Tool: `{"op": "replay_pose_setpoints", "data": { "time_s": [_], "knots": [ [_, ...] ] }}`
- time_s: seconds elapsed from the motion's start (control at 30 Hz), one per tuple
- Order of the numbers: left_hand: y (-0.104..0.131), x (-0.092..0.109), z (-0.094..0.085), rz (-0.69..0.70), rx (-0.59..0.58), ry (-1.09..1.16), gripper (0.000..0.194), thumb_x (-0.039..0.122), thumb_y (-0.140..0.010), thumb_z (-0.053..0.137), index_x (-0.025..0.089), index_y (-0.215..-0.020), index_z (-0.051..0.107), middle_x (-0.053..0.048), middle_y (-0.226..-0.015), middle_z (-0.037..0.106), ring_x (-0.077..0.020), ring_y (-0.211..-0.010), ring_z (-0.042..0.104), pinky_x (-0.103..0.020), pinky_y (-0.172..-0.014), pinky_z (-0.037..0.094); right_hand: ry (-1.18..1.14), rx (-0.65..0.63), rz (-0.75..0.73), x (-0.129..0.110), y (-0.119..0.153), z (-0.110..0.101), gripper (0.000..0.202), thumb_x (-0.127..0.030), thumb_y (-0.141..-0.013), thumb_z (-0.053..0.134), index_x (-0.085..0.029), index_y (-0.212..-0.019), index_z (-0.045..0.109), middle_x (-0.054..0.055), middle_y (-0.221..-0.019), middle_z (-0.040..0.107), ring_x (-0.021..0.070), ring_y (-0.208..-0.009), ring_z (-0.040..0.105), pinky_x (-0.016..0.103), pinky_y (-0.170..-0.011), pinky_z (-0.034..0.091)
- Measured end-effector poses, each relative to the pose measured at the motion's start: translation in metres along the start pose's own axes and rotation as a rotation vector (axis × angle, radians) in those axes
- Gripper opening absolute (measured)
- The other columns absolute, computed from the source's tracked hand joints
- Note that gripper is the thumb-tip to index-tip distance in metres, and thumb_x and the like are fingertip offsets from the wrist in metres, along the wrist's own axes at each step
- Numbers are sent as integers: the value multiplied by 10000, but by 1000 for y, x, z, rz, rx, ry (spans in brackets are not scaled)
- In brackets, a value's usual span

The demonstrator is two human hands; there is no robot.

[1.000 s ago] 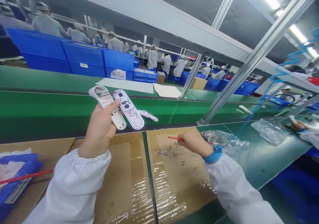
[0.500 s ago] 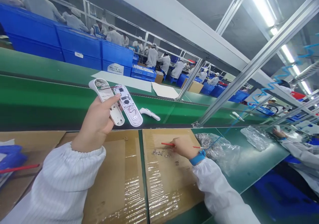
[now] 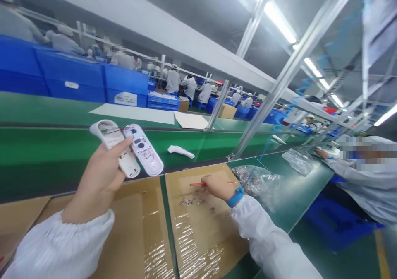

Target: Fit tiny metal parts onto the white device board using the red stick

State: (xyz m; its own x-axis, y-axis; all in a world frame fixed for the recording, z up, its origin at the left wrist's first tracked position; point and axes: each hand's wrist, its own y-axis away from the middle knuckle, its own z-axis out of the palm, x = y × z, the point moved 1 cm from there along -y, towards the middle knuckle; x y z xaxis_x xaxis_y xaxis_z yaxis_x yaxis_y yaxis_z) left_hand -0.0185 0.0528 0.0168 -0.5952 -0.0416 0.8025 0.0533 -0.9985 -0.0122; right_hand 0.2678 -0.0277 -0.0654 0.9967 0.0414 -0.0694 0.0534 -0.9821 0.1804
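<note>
My left hand (image 3: 104, 173) is closed around an opened white plastic housing (image 3: 128, 169), the shell of a handheld device. Its other half (image 3: 145, 150), carrying a circuit board, lies alongside under my thumb, and thin wires join the two at the top. My right hand (image 3: 218, 186), with a blue wrist strap, grips a thin red stick-like tool (image 3: 195, 184); its exact kind is unclear. Below that hand, small metal pieces (image 3: 186, 202) lie scattered on a taped cardboard sheet (image 3: 204, 237). A similar white device (image 3: 181, 151) rests on the green conveyor belt (image 3: 62, 152).
Right of the cardboard lies a clear plastic bag of small metal parts (image 3: 257, 181), with another plastic bag (image 3: 299, 161) farther along. A metal post (image 3: 263, 109) rises beyond the bench. A co-worker (image 3: 369, 175) sits at right. Blue bins (image 3: 124, 80) line the far side.
The view has swung right and up, shifting the scene left and the belt lower. Both hands keep their holds; the right hand stays over the cardboard.
</note>
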Motion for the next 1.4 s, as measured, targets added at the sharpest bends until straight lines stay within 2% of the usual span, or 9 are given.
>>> {"op": "replay_pose_setpoints", "data": {
  "time_s": [0.07,0.17,0.33,0.47,0.57,0.7,0.83,1.13,1.4],
  "knots": [
    [2,-5,0,-50,23,-106,256,183,-759,675,169,-1012,644,-88,-1012,674,-185,-792,660,-236,-593,569,-91,78,14,-3,1,-9,166,-274,-896,543,-126,-872,614,30,-849,636,136,-785,602,314,-754,490],
    [3,-19,1,-87,-30,-224,280,262,-746,698,231,-1020,651,-76,-1043,674,-204,-861,660,-192,-538,552,-238,218,14,-8,2,-25,89,-200,-859,570,-144,-851,638,37,-804,665,142,-752,607,253,-696,454],
    [8,-47,13,-261,-19,-75,215,146,-753,669,231,-949,649,-55,-1058,671,-190,-894,652,-229,-602,582,-497,467,-13,-21,8,-52,146,-135,-835,554,-175,-900,678,34,-934,692,150,-874,616,230,-764,438],
    [22,-54,24,-410,-12,28,183,155,-783,653,174,-964,635,-75,-1073,658,-156,-866,651,-190,-628,572,-709,580,-11,-41,17,-65,127,-190,-804,579,-159,-883,673,22,-821,682,139,-738,604,235,-683,450],
    [27,-58,29,-409,-47,180,142,192,-829,608,161,-965,628,-66,-1044,659,-134,-851,649,-200,-696,573,-842,554,-63,-64,22,-69,117,-240,-777,608,-153,-830,666,11,-757,666,116,-650,574,220,-599,436],
    [26,-64,29,-318,-64,299,193,230,-846,593,182,-1033,597,-66,-1121,632,-156,-1044,599,-255,-877,535,-1026,406,-147,-95,20,-68,131,-272,-718,669,-152,-766,687,-20,-618,615,88,-544,498,207,-521,383],
    [26,-67,27,-249,-103,332,232,277,-840,606,207,-1060,580,-69,-1197,595,-183,-1121,560,-287,-929,506,-1011,346,-99,-114,12,-64,80,-192,-724,645,-169,-754,716,-9,-649,646,103,-589,525,222,-562,390],
    [40,-67,29,-73,7,351,239,251,-852,591,210,-1087,572,-57,-1057,656,-136,-928,637,-221,-842,515,-890,341,30,-123,11,-63,96,-192,-742,621,-169,-715,710,-14,-601,629,100,-550,488,219,-542,357],
    [43,-65,31,24,37,385,210,241,-846,597,220,-1054,579,-33,-999,656,-109,-836,638,-224,-869,479,-888,350,77,-126,13,-64,88,-181,-747,613,-148,-713,688,2,-645,645,107,-574,506,224,-559,374]
  ]
}}
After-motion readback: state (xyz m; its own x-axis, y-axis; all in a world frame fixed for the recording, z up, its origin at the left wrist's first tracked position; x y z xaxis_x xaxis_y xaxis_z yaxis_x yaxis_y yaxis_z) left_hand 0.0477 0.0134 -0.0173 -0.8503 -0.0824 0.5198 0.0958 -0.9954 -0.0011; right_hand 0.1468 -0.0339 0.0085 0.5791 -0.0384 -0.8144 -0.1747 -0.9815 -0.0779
